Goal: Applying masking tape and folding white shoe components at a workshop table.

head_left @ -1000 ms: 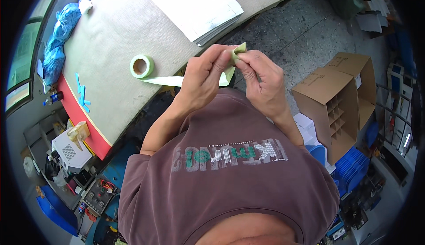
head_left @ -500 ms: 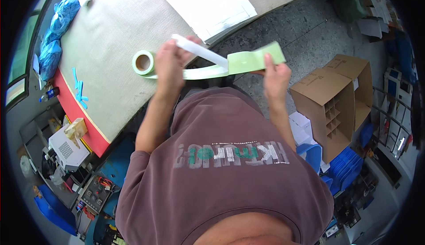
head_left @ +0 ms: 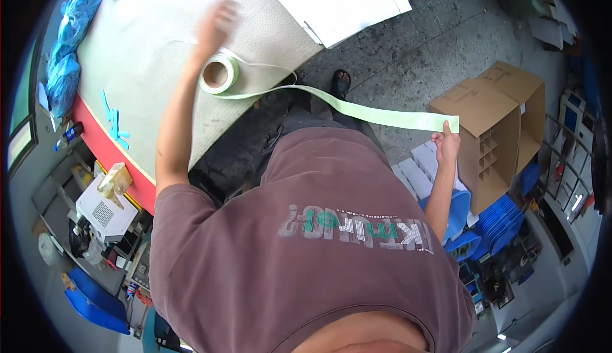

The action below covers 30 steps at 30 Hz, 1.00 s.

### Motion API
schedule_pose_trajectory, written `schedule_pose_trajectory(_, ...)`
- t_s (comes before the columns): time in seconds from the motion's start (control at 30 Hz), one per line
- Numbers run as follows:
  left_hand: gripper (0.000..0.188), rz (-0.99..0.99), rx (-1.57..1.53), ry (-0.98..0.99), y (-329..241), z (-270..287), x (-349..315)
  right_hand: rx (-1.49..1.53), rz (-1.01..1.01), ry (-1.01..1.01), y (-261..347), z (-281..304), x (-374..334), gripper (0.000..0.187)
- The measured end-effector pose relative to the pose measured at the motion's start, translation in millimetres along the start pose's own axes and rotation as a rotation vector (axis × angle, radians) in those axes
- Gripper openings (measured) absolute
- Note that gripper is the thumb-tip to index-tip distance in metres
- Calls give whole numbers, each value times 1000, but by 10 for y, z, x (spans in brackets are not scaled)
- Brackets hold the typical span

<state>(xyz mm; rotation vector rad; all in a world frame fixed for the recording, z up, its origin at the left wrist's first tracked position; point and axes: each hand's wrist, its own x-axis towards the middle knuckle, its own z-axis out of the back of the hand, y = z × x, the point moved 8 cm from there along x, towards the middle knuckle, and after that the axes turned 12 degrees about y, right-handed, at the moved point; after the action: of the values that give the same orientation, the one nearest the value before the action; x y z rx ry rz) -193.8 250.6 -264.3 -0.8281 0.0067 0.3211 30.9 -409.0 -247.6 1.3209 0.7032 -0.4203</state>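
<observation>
A roll of pale green tape or label strip [head_left: 210,86] stands on the table's near side. From it a long green strip [head_left: 382,114] stretches right, past the table edge and in front of my body. My right hand [head_left: 447,144] pinches the strip's free end, thumb on top. Beyond the roll, my left hand [head_left: 218,26] is over the table, its fingers smeared by motion; whether it holds anything is unclear. A thin pale strand [head_left: 264,66] curves from beside the roll toward the strip near the table edge.
White sheets [head_left: 344,2] lie at the table's far right. Blue plastic bags [head_left: 64,79] and light-blue plastic pieces [head_left: 113,120] are at its left. Cardboard boxes [head_left: 472,104] and blue bins [head_left: 494,225] stand to the right; a white device [head_left: 105,209] stands at lower left.
My right hand has moved right and down, drawing the strip out longer. My left hand has moved up and left, away from the strip; the white strip it held no longer shows there.
</observation>
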Motion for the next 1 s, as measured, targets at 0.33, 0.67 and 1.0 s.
schedule_pose_trajectory(0.33,31,-329,337,1074,-1014,-2090,-595,-130,50,-119,74,284,-135,27)
schedule_pose_trajectory(0.67,25,122,301,528,326,-1011,121,-121,-129,-217,-994,1239,54,29)
schedule_pose_trajectory(1.0,38,902,1166,-250,1447,1281,-886,-78,-303,-434,-1509,3328,-863,27)
